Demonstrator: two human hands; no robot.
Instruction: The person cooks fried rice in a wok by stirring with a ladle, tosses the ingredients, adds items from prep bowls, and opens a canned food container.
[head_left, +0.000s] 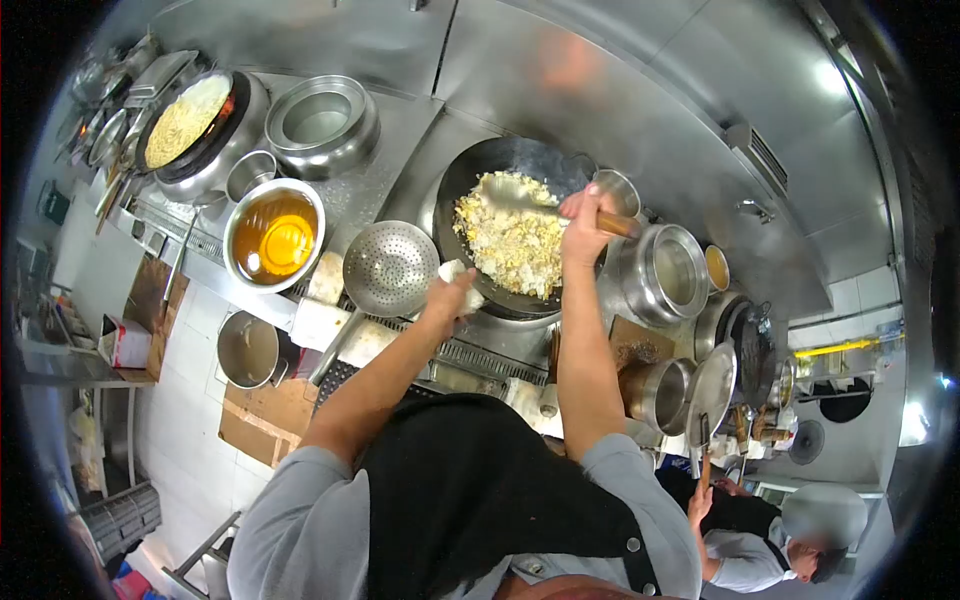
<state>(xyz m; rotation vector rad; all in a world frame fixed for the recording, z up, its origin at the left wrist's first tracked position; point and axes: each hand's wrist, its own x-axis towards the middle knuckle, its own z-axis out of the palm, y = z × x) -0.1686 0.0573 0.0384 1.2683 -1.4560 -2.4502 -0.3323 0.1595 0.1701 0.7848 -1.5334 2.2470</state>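
Observation:
A black wok [520, 155] sits on the range in front of me, filled with fried rice [512, 245] flecked with yellow. My left hand [452, 295] is closed on a folded white cloth [452, 270] against the wok's near-left edge. In my right hand [583, 228] is the wooden handle of a wok spatula [515, 193]. Its metal blade reaches into the far part of the rice. Left of the wok, beside my left hand, lies a perforated strainer ladle [390, 270] with its handle toward me.
A bowl of amber oil [314, 238] stands left of the strainer. Behind it are a lidless steel pot [320, 140] and another wok with noodles [185, 120]. To the right stand a steel pot [640, 280] and a saucepan [665, 400]. A co-worker [740, 570] holds a pan at lower right.

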